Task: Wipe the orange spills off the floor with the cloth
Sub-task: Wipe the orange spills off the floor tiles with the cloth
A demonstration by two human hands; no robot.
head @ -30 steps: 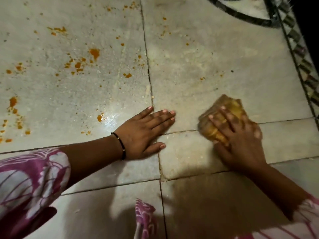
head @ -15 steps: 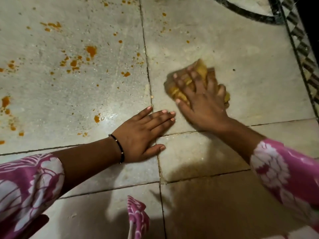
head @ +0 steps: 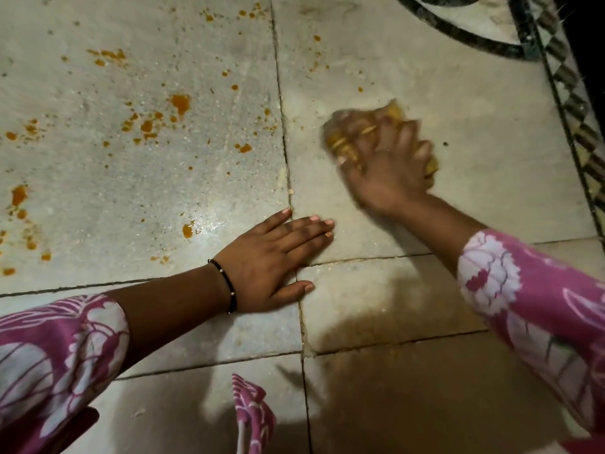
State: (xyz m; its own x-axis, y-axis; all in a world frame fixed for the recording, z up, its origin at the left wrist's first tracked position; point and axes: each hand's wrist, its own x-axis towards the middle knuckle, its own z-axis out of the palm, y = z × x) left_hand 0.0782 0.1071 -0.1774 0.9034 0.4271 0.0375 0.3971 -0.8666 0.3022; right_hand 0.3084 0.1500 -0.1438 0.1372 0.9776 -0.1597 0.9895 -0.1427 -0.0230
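A yellow-orange cloth (head: 394, 114) is pressed against the pale stone floor under my right hand (head: 383, 168), which is blurred with motion and grips it just right of the vertical tile joint. Only the cloth's edges show past the fingers. Orange spills (head: 180, 103) lie scattered over the big left tile, with more blobs (head: 19, 194) at its left edge and one (head: 187, 231) near my left hand (head: 271, 260). That hand lies flat on the floor with fingers spread, across the tile joint, holding nothing.
A few small orange specks (head: 317, 38) dot the right tile above the cloth. A dark patterned border (head: 569, 106) runs down the right side, with a curved dark inlay (head: 458, 34) at the top right. A fold of pink patterned fabric (head: 252, 411) hangs at the bottom centre.
My right hand swept the cloth from the lower right tile up and left toward the joint, and now sits slightly right of that. My left hand stayed planted.
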